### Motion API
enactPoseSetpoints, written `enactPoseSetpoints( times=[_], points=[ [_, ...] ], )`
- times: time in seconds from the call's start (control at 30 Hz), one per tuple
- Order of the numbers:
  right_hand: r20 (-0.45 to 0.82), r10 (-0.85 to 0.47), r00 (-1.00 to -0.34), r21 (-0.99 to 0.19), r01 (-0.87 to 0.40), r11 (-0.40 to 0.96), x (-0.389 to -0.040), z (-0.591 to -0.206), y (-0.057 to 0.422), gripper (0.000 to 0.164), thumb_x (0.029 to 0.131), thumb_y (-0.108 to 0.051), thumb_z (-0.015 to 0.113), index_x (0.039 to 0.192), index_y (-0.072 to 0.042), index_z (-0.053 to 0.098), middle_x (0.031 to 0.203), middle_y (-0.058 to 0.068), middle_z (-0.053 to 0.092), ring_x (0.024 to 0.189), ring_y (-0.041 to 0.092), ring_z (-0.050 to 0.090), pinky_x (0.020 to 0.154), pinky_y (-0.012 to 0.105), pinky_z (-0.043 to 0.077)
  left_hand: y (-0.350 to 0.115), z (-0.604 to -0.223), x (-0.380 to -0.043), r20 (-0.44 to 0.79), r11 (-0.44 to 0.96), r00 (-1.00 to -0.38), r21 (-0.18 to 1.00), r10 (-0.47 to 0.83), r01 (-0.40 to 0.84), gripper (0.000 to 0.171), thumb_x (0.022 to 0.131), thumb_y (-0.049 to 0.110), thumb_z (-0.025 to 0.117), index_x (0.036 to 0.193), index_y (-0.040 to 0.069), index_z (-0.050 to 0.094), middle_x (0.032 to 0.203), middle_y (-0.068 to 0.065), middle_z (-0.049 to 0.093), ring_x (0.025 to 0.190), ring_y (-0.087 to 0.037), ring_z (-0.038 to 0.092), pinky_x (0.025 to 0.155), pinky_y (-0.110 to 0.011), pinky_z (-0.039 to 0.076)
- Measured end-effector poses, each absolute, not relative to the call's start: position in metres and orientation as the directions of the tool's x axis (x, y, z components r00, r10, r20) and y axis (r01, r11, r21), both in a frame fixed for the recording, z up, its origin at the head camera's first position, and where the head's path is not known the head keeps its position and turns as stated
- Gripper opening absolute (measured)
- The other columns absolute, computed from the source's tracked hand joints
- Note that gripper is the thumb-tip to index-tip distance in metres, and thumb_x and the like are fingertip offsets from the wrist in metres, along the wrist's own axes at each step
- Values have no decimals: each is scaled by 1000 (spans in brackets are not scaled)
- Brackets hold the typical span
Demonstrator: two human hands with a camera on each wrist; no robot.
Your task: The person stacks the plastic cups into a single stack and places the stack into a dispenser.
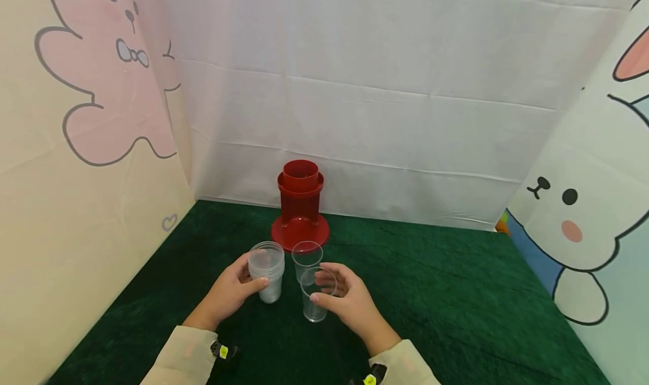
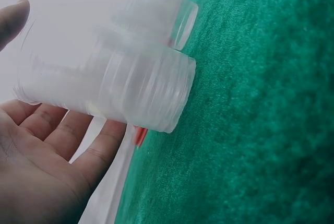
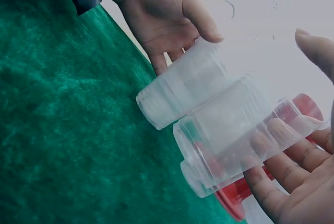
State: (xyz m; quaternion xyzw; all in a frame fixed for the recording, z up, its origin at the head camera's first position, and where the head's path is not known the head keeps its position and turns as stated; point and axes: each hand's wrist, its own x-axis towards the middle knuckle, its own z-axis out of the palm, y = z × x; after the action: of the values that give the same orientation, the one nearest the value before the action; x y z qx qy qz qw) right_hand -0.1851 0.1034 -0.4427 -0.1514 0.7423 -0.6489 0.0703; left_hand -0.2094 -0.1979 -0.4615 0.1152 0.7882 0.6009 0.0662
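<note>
No words, brands or numbers can be read; a heart sign (image 1: 169, 222) is drawn on the wall (image 1: 35, 216) at the left of the head view; a yellow label (image 1: 223, 352) is borne by the left strap (image 1: 215, 348) at the bottom, left of centre, and a second label (image 1: 370, 380) by the right strap (image 1: 378, 370) at the bottom edge; print on either cannot be made out.
</note>
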Motion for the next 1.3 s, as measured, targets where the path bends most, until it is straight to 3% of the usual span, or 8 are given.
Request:
enactPoseSetpoints(
  times=[0.2, 0.5, 0.8, 1.3],
  points=[
    [107, -350, -931, -979, -161, 129, -193, -434, 105, 59, 90, -27, 83, 141, -14, 56, 131, 5, 67, 124, 23, 61, 106, 44, 50, -196, -461, -210, 31, 271, -967, 957, 253, 101, 72, 97, 32, 74, 156, 14, 37, 151, -16, 49, 137, -38, 49, 111, -58, 41],
    [83, -414, -907, -986, -135, 98, -203, -419, 104, 54, 97, -18, 74, 145, -9, 52, 136, 13, 64, 124, 28, 61, 105, 45, 51, -196, -463, -212, 30, 264, -967, 959, 255, 99, 72, 97, 33, 74, 156, 15, 37, 151, -15, 49, 137, -38, 50, 111, -57, 42],
    [128, -452, -883, -972, -203, 120, -210, -400, 100, 52, 96, -13, 75, 144, -14, 54, 136, 11, 64, 125, 26, 61, 105, 44, 51, -195, -461, -210, 25, 276, -969, 956, 245, 95, 72, 97, 32, 74, 156, 15, 37, 150, -16, 50, 136, -38, 51, 110, -57, 43],
    [194, -468, -862, -953, -279, 118, -223, -364, 79, 56, 95, -24, 77, 144, -14, 53, 136, 7, 64, 123, 22, 62, 102, 42, 53, -196, -461, -210, 38, 255, -965, 961, 260, 107, 70, 98, 32, 73, 155, 13, 37, 148, -16, 51, 136, -38, 51, 111, -55, 43]
  ],
)
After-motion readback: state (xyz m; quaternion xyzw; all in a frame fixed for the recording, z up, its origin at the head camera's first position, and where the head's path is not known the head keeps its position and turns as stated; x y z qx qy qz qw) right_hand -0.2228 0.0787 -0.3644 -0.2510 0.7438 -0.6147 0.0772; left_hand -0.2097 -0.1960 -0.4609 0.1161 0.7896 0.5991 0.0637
